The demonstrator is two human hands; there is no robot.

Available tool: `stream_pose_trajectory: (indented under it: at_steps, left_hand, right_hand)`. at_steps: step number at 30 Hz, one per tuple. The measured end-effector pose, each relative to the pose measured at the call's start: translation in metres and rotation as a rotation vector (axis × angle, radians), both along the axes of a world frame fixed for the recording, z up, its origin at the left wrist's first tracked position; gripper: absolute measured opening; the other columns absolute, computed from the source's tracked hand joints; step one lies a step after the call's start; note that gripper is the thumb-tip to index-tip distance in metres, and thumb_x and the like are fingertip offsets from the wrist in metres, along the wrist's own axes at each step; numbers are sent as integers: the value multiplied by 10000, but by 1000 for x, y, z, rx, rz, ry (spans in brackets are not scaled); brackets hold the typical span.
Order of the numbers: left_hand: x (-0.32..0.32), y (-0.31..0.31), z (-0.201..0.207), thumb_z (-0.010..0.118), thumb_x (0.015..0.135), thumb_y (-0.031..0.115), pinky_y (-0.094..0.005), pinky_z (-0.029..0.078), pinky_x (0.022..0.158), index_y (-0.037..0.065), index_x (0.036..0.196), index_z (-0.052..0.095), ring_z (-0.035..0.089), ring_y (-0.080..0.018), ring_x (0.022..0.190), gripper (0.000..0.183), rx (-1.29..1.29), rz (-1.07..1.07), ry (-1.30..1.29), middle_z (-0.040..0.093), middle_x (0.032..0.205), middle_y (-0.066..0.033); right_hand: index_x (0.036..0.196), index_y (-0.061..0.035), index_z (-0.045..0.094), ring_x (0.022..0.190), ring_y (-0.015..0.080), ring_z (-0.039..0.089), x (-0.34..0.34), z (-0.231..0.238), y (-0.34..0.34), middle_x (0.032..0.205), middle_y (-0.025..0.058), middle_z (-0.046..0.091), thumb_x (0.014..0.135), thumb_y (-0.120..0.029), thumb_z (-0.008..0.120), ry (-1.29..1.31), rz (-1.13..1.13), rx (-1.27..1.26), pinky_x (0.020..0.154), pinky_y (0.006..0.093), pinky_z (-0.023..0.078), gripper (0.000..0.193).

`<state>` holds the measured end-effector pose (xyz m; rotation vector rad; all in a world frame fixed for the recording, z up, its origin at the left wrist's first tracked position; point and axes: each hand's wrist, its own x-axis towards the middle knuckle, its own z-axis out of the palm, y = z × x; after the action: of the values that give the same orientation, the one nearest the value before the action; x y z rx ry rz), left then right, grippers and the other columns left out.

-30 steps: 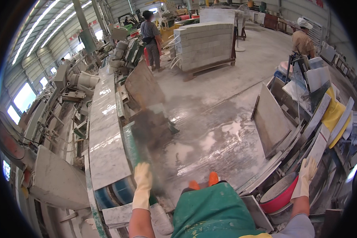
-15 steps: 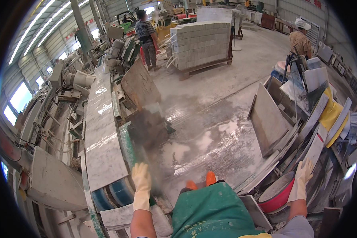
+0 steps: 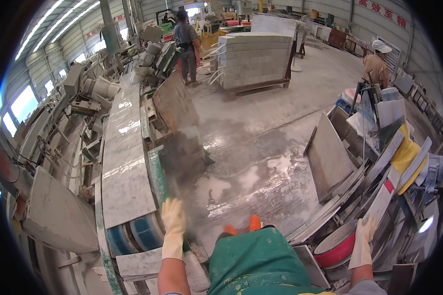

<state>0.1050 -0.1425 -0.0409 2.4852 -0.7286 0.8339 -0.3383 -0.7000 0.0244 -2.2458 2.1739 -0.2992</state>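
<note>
L hand (image 3: 173, 216), gloved, was at 7 o'clock, fingers straight & side by side, nothing clamped in it. It sat by the near end of the green rail (image 3: 157, 174); couldn't tell if it touched or just hung over. Prob. held there to keep close to the edge w/o getting on the rollers (image 3: 145, 235).

Slab (image 3: 125, 184), pale & wet, lay flat along the line from 8 to 10 o'clock, near end just short of the bare rollers, R edge running beside the rail. Flat prob. so the rollers could bear it evenly. An offcut (image 3: 140, 263) lay at 7, just past the rollers, nearer the wearer.

R hand (image 3: 364, 236), also gloved, was out at 4 o'clock, no object seen in it, fingers a bit apart; contact w/ the strip (image 3: 381, 196) behind couldn't be made out. Arm held wide, maybe for balance. Red tub (image 3: 335, 256) (or drum, unclear) was just L of it.

Board (image 3: 330, 160) leaned at 3 o'clock, likely on edge to save floor. Blocks (image 3: 253, 64) sat stacked at 1 on a pallet (image 3: 261, 86), prob. for lifting. Apron (image 3: 266, 260) at 5, presumably vs. the wet. Co-worker (image 3: 186, 44) stood at 11, well apart.
</note>
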Motion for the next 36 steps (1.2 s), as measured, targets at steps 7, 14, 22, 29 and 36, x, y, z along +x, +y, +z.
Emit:
stream_pose_trajectory:
  at_steps: [7, 14, 22, 29, 36]
  left_hand:
    - [1, 3, -4, 691, 801, 68, -532, 369, 1126, 69, 1135, 707, 540, -443, 1269, 335, -11, -7, 141, 682, 1231, -160]
    - [-20, -5, 29, 627, 952, 178, -388, 428, 1092, 48, 1253, 657, 581, -313, 1254, 330, -711, 47, 712, 661, 1281, -158]
    - [-85, -127, 105, 607, 1010, 226, -354, 580, 886, 25, 1479, 408, 638, -243, 1150, 548, -1345, -577, 1520, 595, 1330, -183]
    - [-120, -108, 139, 567, 1018, 212, -363, 524, 805, 86, 1151, 534, 604, -184, 956, 186, -1772, -496, 1239, 582, 1015, -48]
    - [-110, 46, 91, 492, 976, -16, -586, 498, 1042, -2, 1370, 422, 574, -386, 1222, 400, -1923, 55, 710, 533, 1340, -206]
  right_hand:
    - [1537, -118, 379, 1455, 373, 334, -7, 1, -22, 1547, 207, 387, 669, -330, 789, -192, -108, 124, 1181, 462, 312, 984]
    - [1301, -171, 581, 1109, 224, 553, -8, 81, -47, 1257, 38, 602, 705, -497, 742, -1308, -91, 657, 952, 424, 422, 698]
    - [1460, -46, 490, 998, 163, 634, 159, 138, 94, 1194, 47, 644, 794, -98, 685, -1173, 627, 743, 857, 306, 503, 696]
    - [1323, -124, 641, 1312, 318, 513, 301, 135, 241, 1461, 127, 534, 602, -124, 821, -393, 2038, 383, 1074, 437, 435, 743]
    - [1400, -203, 560, 1451, 393, 342, 369, 99, 382, 1555, 159, 415, 752, -418, 791, -114, 2415, 112, 1177, 485, 325, 720]
